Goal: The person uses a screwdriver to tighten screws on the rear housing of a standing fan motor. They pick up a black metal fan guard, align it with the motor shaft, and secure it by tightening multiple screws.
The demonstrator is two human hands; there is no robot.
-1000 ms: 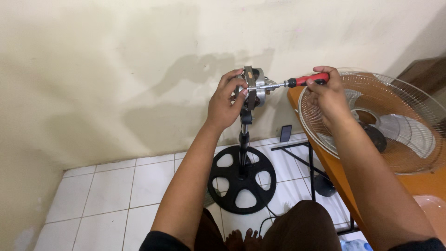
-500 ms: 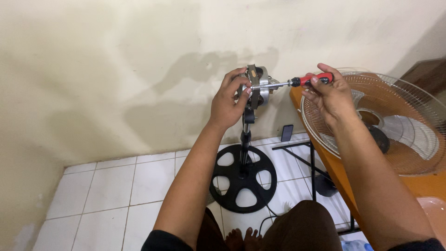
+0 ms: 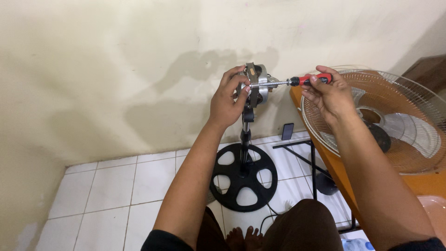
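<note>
1. Left hand (image 3: pixel 228 100), grip closed on the bare fan motor (image 3: pixel 254 83) atop its stand, at 12 o'clock above the round black base (image 3: pixel 243 178).
2. Right hand (image 3: pixel 329 95), grip wrapped on the red-handled screwdriver (image 3: pixel 306 80), tip meeting the motor from 3 o'clock.
3. Best kept level with the screw, pressed inward, motor braced firmly against twisting.
4. Fan grille (image 3: pixel 395 121) lying on the orange surface (image 3: pixel 325 153) at 3 o'clock.

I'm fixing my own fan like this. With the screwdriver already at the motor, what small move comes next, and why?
Probably turn the screwdriver with the right hand: its tip meets the motor, which the left hand steadies atop the stand.
</note>
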